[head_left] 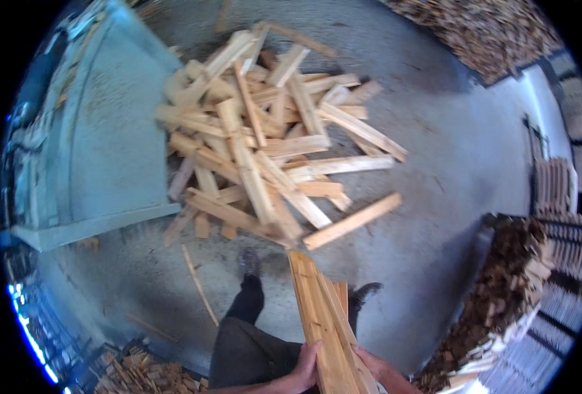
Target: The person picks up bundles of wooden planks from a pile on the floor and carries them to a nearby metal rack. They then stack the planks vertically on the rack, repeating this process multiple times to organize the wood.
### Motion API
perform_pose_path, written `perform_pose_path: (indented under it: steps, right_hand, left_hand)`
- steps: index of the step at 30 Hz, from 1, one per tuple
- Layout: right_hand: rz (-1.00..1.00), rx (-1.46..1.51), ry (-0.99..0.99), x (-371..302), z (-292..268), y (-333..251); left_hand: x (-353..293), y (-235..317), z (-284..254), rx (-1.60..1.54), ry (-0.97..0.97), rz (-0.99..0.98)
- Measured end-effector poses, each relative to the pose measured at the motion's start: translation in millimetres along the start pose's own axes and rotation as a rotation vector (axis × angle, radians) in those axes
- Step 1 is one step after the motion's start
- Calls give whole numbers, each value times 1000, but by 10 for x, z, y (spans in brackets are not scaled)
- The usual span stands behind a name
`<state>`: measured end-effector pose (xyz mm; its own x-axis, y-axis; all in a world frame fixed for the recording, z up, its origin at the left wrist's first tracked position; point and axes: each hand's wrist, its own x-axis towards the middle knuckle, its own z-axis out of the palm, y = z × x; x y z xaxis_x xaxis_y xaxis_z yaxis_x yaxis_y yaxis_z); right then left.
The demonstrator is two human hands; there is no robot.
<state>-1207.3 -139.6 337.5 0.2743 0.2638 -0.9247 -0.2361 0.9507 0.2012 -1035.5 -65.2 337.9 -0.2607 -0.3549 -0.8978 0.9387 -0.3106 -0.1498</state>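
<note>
Several long wooden boards (317, 308) lie together in front of my body, their far ends reaching toward the pile on the floor. My left hand (308, 365) is closed on the left edge of these boards, thumb on top. On the opposite edge, my right hand (374, 365) grips them too, its fingers partly hidden beneath. A shorter wooden piece (341, 295) shows at the right side of the boards. Beyond their far ends, a loose heap of pale wooden pieces (245, 157) lies crisscrossed on the floor.
A large light-blue metal machine or bin (120, 131) stands left of the heap. Piled wood (488, 315) fills a container at the right, and more scraps (150, 371) lie lower left. Another wood pile (481, 33) is far right. A thin strip (199, 285) lies on the concrete floor (429, 190).
</note>
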Motion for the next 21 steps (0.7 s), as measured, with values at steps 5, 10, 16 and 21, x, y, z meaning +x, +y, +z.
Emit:
perform_pose_path:
  steps: [5,10,16,21]
  right_hand:
    - [-196,259,56,-216,-364,302]
    - [-341,494,-33,272,-711,-302]
    - [-435,898,-206,1420,-1268,152]
    - [-485,1049,-404,972,-1546,268]
  left_hand:
    - [491,-336,162,230,-22,-228]
    - [1561,-102,283,468,-132,-201]
    - [1888,-223,572,813,46,-325]
    - [1531,-767,1188,1029,-13,-255]
